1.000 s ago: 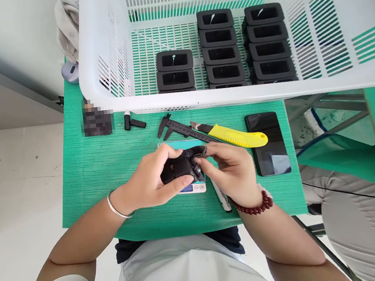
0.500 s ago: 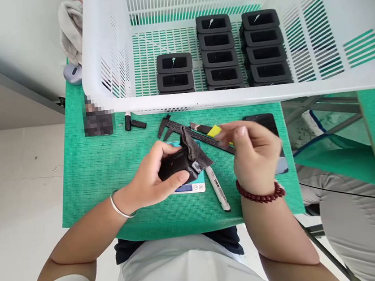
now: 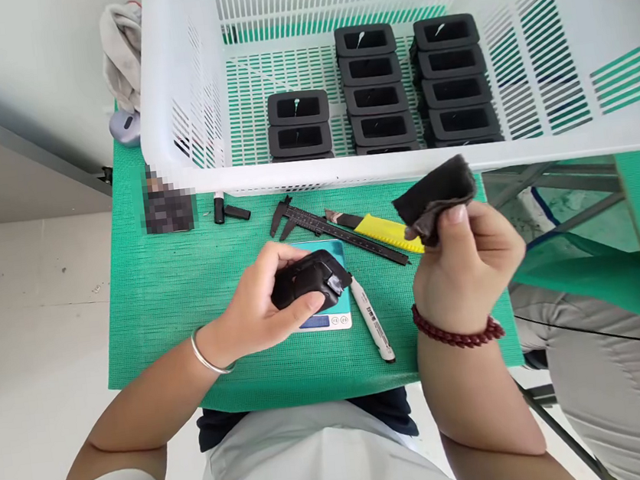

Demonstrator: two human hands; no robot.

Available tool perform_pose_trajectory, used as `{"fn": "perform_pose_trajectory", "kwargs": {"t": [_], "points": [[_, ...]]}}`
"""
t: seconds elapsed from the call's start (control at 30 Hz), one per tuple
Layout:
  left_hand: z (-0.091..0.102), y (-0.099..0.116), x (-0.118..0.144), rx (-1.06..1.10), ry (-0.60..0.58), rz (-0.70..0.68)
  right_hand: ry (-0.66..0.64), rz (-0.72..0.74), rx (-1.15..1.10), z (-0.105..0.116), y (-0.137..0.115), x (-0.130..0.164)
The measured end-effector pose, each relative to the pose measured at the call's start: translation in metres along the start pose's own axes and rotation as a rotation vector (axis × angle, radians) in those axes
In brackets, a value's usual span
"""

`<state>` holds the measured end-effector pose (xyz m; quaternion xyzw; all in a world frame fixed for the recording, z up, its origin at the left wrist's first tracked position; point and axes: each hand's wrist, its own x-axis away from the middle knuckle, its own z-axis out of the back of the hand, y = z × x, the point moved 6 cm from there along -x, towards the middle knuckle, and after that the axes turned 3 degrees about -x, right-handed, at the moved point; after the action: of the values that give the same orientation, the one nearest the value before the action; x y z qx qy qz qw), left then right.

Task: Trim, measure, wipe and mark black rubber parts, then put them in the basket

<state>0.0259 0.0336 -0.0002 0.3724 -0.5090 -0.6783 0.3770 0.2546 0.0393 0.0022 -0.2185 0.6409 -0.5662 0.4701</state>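
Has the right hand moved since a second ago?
Yes. The right hand has left the black part in the left hand, going right and up with a dark strip, now over the yellow knife's handle end, near the basket rim.

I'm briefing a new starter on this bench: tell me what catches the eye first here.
The big white slotted plastic basket fills the far side, with black rectangular frame parts stacked in columns inside. Nearer, over the green mesh table mat, the left hand grips a black rounded part above a small digital scale, and the right hand lifts a dark fabric scrap.
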Motion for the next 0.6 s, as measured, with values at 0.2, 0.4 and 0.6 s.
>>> {"fn": "perform_pose_trajectory", "kwargs": {"t": [0.2, 0.4, 0.6], "points": [[0.010, -0.009, -0.002, 0.127, 0.175, 0.095, -0.154, 0.223, 0.600, -0.007, -0.014, -0.007], [0.016, -0.026, -0.005, 0.472, 0.303, 0.318, -0.844, 0.248, 0.711, -0.017, -0.017, 0.043], [0.011, -0.028, -0.006, 0.651, 0.270, 0.379, -0.985, 0.277, 0.676, 0.001, -0.012, 0.072]]}}
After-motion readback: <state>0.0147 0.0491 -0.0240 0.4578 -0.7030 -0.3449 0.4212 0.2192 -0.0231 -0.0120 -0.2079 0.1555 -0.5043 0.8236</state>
